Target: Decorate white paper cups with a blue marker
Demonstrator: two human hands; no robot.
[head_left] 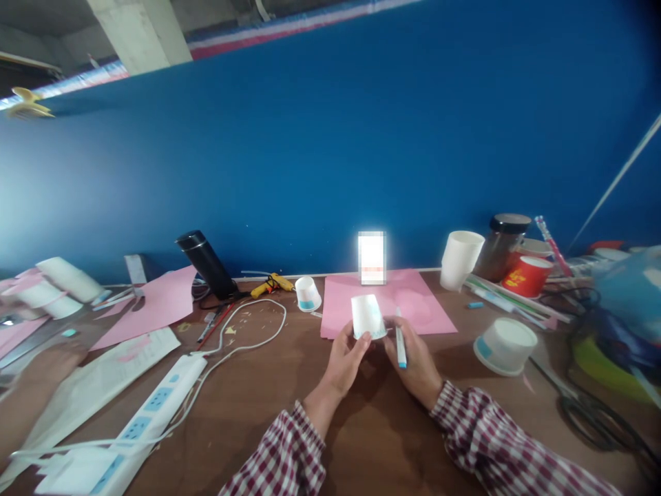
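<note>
My left hand point(345, 359) is closed around the lower left side of a white paper cup point(367, 316), which stands upside down in the air above the table. Close to the cup's right side, my right hand point(417, 357) is closed on a white marker pen point(401, 344) with a blue end pointing down toward me. Its fingertips are partly hidden behind the cup and pen. Beyond the cup, pink paper sheets point(434, 303) lie on the table, and a bright, pixelated upright object point(372, 258) stands at their far edge.
Left of the paper is a small paper cup point(308, 295), then a yellow glue gun point(271, 284), a black bottle point(206, 265) and a power strip point(149, 413) with cables. Right are paper cups point(506, 344), scissors point(593, 413) and a jar point(503, 244). Another person's arm point(44, 375) reaches in at left.
</note>
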